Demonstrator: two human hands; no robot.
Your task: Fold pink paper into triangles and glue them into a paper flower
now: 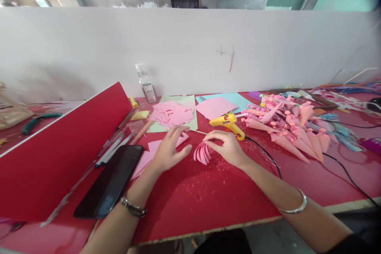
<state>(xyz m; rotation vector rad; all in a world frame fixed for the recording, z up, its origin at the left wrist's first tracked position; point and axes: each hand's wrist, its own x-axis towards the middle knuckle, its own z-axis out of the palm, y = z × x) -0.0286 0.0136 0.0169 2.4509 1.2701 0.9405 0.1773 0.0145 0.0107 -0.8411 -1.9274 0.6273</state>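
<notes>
My right hand (228, 147) pinches a curled, fringed piece of pink paper (202, 153) between thumb and fingertips. A thin pale stick (198, 131) runs from those fingertips toward my left hand; whether the right fingers grip it too, I cannot tell. My left hand (171, 149) is open, thumb and fingers apart, close to the stick's far end and above folded pink paper (153, 149). Just beyond the right hand lies a yellow glue gun (228, 122) with a black cord.
Cut pink paper pieces (172, 113) lie on a pale green sheet. Pink paper cones (297, 131) are heaped at the right. A black phone (111, 182) and a standing red board (68, 154) are at the left. A white partition (184, 47) closes the back of the red table (190, 206).
</notes>
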